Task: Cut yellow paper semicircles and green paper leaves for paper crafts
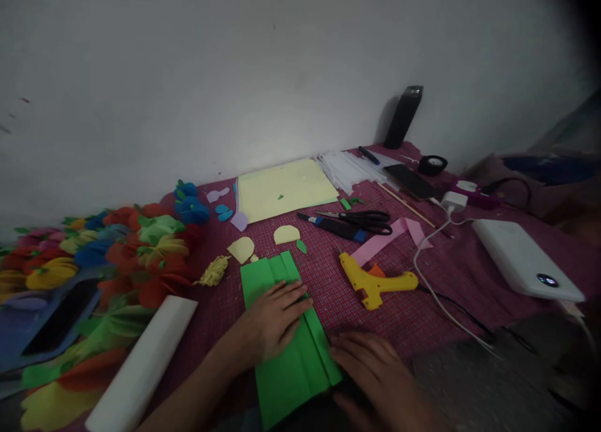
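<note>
A folded strip of green paper (282, 388), with several lengthwise creases, lies on the cloth in front of me. My left hand (277, 316) rests flat on its upper middle, fingers stretched out and pressing it down. Beside the paper's lower right edge is my right hand (370, 369), its fingers stretched out and its thumb apart below them. Whether its fingertips touch the paper I cannot tell. Above the paper are cream cut-outs (286, 234) and a small green leaf shape (301, 246). To the right lies a yellow glue gun (373, 282).
Colourful paper flowers (159, 250) and a white roll (145, 363) crowd the left. Farther back are cream sheets (286, 188), a blue-black cutter (338, 227), scissors (364, 219) and pink ribbon (385, 241). A white power bank (521, 257) with cables stands right.
</note>
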The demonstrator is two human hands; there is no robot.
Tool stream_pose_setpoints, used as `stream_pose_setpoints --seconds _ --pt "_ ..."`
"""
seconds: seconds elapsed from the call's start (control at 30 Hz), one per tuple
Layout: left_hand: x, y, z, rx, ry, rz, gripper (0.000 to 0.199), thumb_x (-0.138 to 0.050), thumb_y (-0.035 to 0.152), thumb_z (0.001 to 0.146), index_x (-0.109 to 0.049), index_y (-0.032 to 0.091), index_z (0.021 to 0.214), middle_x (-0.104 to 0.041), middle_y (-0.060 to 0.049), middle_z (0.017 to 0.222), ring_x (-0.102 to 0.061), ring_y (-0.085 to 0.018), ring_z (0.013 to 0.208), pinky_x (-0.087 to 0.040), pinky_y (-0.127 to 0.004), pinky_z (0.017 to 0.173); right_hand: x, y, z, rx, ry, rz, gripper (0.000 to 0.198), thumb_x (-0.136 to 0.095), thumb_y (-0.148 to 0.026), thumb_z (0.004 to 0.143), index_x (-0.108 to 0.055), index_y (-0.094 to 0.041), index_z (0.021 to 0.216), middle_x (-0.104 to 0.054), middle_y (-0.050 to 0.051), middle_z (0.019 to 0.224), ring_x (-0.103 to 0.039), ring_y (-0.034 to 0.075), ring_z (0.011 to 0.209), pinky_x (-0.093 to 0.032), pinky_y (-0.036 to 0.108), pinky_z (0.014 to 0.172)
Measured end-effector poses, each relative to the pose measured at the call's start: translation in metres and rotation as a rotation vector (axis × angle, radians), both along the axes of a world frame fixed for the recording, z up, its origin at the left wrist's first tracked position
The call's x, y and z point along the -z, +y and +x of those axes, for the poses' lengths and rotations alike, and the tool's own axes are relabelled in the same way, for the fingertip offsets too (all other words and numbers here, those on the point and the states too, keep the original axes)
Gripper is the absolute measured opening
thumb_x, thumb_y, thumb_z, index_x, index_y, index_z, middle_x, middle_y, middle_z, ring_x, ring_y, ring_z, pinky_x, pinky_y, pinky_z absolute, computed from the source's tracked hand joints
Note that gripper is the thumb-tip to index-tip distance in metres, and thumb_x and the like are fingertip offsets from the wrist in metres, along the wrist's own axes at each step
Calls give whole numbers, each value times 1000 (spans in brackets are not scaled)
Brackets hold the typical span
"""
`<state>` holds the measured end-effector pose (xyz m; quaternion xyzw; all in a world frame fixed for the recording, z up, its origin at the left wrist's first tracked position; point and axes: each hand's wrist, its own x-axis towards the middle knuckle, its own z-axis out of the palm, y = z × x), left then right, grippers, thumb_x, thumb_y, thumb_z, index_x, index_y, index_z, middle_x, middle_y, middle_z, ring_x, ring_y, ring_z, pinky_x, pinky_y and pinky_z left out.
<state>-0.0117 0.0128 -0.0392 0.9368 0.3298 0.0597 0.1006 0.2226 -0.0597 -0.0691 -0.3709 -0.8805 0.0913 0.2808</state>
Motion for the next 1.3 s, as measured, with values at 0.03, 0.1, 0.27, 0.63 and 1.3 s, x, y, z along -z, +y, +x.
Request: stream_pose_setpoints --seconds 0.03,0.1,0.27,0.63,1.3 --pt "0 0 0 -13 1 21 39 -44 18 85 -47 19 124 -47 -9 133 -34 -21 127 -31 -43 104 -1 1 -4 25 22 10 39 -62 -21 71 -57 -16 109 -67 6 106 -59 23 94 -51 38 76" --pt "0 2 -2 -40 5 56 39 -44 18 85 -46 19 125 -46 -9 133 -34 -21 127 -32 -43 103 -2 2 -11 58 70 23 32 -61 -19 73 -60 -18 105 -68 5 102 -60 21 90 -51 35 73" --pt "-1 9 -9 -101 42 99 39 -44 18 86 -45 20 125 -48 -9 132 -37 -23 125 -34 -44 101 -7 2 -15 93 110 -63 26 -58 -17 77 -60 -19 102 -67 6 103 -60 20 87 -51 34 71" --pt "-17 30 5 -67 171 76 37 -46 21 86 -47 19 123 -52 -8 127 -42 -24 120 -31 -43 100 -3 26 -6 249 135 -109 18 -47 -13 84 -61 -19 94 -67 5 87 -61 18 78 -49 34 72" --pt "3 -10 3 -141 157 28 51 -48 22 84 -35 27 133 -31 -9 143 -27 -28 130 -28 -46 103 -8 4 -10 212 22 -7 28 -57 -21 78 -63 -22 105 -67 7 101 -59 23 84 -50 37 69"
